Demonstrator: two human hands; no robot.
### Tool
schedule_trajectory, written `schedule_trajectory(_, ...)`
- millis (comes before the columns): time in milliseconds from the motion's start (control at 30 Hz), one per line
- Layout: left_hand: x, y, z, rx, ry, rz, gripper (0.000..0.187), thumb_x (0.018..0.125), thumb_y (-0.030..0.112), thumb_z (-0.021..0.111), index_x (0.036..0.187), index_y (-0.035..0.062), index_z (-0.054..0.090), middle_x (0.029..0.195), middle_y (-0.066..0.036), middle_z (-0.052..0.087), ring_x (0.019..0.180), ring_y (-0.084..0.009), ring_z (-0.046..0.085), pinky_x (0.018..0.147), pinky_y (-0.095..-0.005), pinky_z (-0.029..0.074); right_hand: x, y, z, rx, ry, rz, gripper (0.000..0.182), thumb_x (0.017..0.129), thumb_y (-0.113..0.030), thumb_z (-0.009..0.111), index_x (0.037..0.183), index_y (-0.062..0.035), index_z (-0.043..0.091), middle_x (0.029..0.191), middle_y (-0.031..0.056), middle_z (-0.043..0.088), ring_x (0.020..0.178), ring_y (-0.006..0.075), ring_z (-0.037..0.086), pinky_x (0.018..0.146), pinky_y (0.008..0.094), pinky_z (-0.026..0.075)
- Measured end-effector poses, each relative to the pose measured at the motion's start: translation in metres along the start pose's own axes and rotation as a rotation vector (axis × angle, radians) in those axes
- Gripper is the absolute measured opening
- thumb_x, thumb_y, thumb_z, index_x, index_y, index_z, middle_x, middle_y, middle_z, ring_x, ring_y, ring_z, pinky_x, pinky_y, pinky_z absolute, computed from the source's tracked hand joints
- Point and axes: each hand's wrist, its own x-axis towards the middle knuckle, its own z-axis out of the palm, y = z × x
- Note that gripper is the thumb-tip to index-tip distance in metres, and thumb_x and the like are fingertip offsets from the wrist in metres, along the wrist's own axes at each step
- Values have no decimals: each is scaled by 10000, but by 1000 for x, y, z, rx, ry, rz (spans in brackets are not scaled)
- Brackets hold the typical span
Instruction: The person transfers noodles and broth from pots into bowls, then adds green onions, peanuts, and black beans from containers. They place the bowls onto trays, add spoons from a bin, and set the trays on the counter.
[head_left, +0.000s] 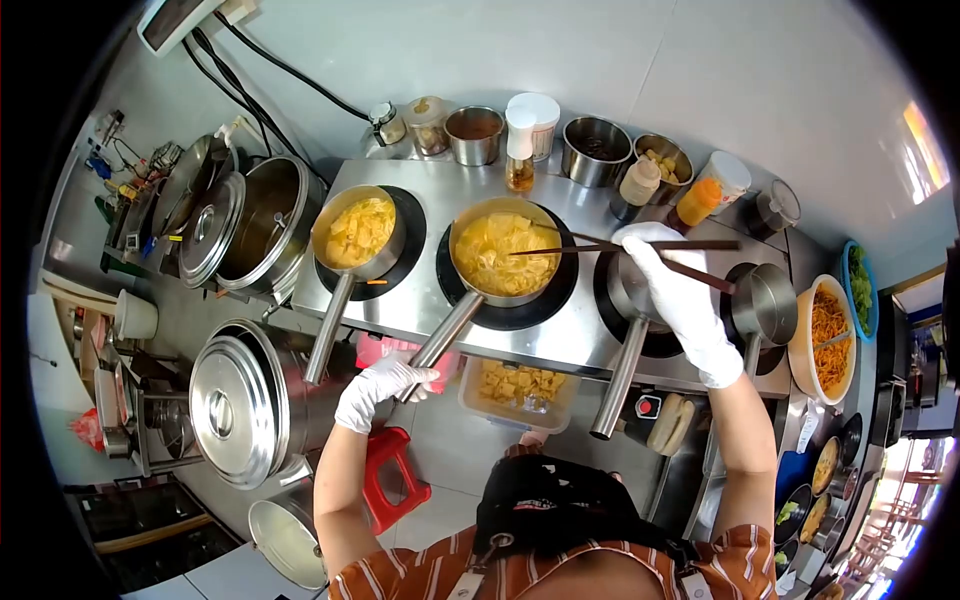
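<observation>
My gloved left hand (393, 382) is closed around the end of the long steel handle of the middle saucepan (468, 295). Yellow food in broth (500, 250) fills that pan, which sits on a black round burner. In my gloved right hand (670, 285) is a pair of long dark chopsticks (600, 247), spread apart, with their tips in the food. Left of it, a second saucepan (392, 252) holds similar yellow pieces. An empty saucepan (627, 290) stands partly behind my right hand.
Jars, steel pots and sauce bottles (697, 203) line the wall behind the burners. Another small pan (768, 305) stands at right, beside a tub of orange shreds (828, 345). Large lidded pots (232, 410) are left; a red stool (398, 480) and a tub of yellow pieces (517, 395) are below.
</observation>
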Motion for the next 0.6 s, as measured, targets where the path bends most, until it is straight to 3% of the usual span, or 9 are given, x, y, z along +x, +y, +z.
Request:
schedule_trajectory(67,5,-5,1,-171,-107,66,356,864,236,687,1114,17,558,841,-75,665,706,-147,657,616,-266,552,7,2,14,-49,-2,-117,164,886,-139,613,886,21,649,819,97,664,766,169,622,734,278,485)
schedule_trajectory(167,4,1,14,-289,-121,109,356,863,231,684,1116,14,557,874,-76,663,721,-145,653,627,-258,550,5,33,39,73,72,-54,154,891,-131,612,881,18,653,832,95,663,779,160,610,750,275,478)
schedule_trajectory(233,5,11,30,-452,-127,84,338,860,183,676,1114,0,550,778,-73,633,655,-142,624,576,-252,520,2,54,52,211,135,9,148,891,-125,614,886,18,649,820,84,646,784,153,593,754,273,469)
schedule_trajectory(267,12,13,40,-451,-127,80,338,860,183,676,1114,0,550,778,-73,633,655,-142,624,576,-252,520,-2,66,51,141,120,20,150,889,-130,619,902,17,650,826,83,644,795,150,592,757,275,467)
schedule_trajectory(333,31,10,59,-503,-237,41,305,839,138,676,1082,1,553,693,-28,551,569,-122,530,532,-256,446,-5,56,46,50,-25,40,121,906,-108,599,877,1,645,814,52,632,786,129,569,769,265,442)
schedule_trajectory(400,40,-6,79,-494,-147,76,260,822,113,676,1023,5,552,649,-1,473,520,-122,447,505,-267,385,-6,55,35,46,-14,85,130,857,-109,637,899,12,659,824,93,645,774,174,603,730,283,471)
schedule_trajectory(500,41,-19,104,-570,-146,179,256,801,60,664,988,-24,510,631,-72,536,510,-172,525,492,-305,443,-10,58,19,-1,-9,103,92,846,-78,644,875,7,662,825,105,648,788,195,621,729,298,482)
schedule_trajectory(600,37,-18,124,-585,-98,201,216,805,52,660,949,-21,517,630,-84,545,508,-179,539,481,-309,443,-20,45,10,-29,-83,-85,80,823,-36,653,882,18,653,876,129,656,846,244,626,765,324,491)
